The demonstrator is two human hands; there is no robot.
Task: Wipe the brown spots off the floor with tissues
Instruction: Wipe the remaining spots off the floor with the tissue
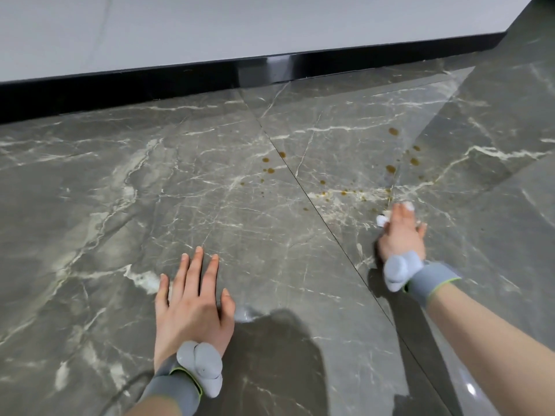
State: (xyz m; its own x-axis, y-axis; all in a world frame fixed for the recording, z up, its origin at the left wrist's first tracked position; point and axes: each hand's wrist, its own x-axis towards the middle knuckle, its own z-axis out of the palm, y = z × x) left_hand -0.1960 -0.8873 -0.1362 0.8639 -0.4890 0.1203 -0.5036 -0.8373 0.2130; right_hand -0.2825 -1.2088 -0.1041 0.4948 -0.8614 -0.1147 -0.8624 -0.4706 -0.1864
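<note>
Several brown spots [390,168] are scattered over the grey marble floor [126,181], from the middle of the view to the right. My right hand [402,232] presses a white tissue [382,220] flat onto the floor just below the nearest spots; only bits of the tissue show at the fingertips. Lower and to the left, my left hand [192,298] lies flat on the floor with straight, spread fingers and holds nothing. Both wrists wear grey bands with a small grey device.
A white wall [210,25] with a black skirting board [150,82] runs along the far side. A dark tile joint [300,184] crosses the floor diagonally between my hands. My shadow falls on the floor at the bottom centre.
</note>
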